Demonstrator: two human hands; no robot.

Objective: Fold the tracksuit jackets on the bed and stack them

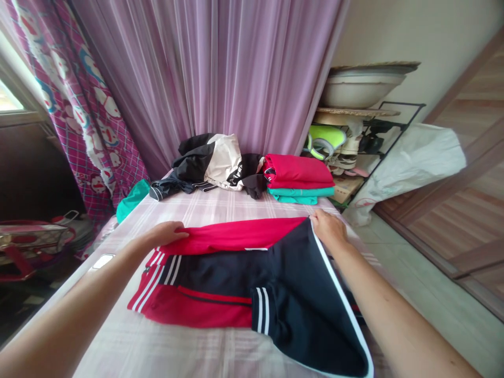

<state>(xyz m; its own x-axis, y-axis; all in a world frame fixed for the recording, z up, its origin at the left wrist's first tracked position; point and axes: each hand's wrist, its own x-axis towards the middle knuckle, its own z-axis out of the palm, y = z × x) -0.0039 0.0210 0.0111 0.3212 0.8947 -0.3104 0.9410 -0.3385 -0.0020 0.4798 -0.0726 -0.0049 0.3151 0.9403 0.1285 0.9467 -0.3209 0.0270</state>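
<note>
A red and dark navy jacket (220,270) with white-striped cuffs and hem lies partly folded on the bed. Its dark sleeves are laid across the body, and a white edging runs along the right side. My left hand (170,233) pinches the red far edge near the striped hem. At the far right corner, where red meets navy, my right hand (328,229) grips the cloth beside the white edging. Between my hands the red edge is stretched fairly straight.
Behind the jacket, folded red and teal clothes (299,176) are stacked beside a loose heap of black and white clothing (212,163). A white phone-like object (104,261) lies by the left edge. Purple curtains (236,68) hang behind; a shoe rack (378,152) stands right.
</note>
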